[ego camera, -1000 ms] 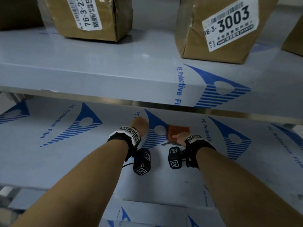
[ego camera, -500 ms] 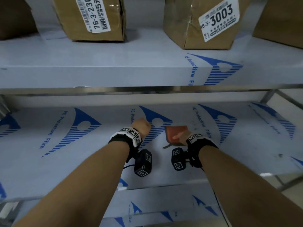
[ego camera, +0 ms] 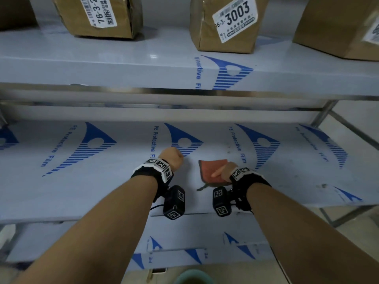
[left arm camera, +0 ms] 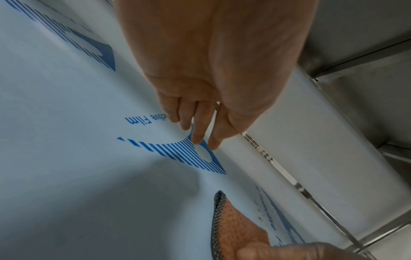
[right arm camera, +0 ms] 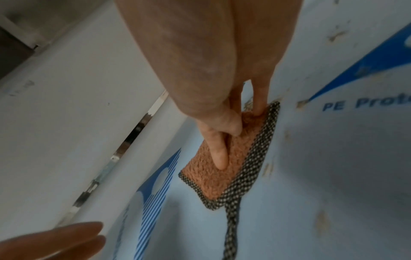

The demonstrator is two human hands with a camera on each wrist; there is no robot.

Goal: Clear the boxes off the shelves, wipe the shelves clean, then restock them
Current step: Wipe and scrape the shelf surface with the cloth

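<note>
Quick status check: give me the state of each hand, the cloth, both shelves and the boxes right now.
Left hand: open, fingertips on the middle shelf, holding nothing.
Right hand: open, fingers pressing the cloth flat.
Cloth: folded, lying on the middle shelf.
Middle shelf: no boxes, some spots showing.
Upper shelf: loaded.
Boxes: closed, labelled, upright.

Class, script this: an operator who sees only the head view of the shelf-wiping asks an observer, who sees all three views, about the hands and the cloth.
Operator: Is the left hand a fist? I only see its back.
Observer: No. The left wrist view shows its fingers straight, tips touching the shelf.
Operator: Does the right hand grip the cloth?
Observer: The right wrist view shows straight fingers pressing flat on it, not curled round it.
</note>
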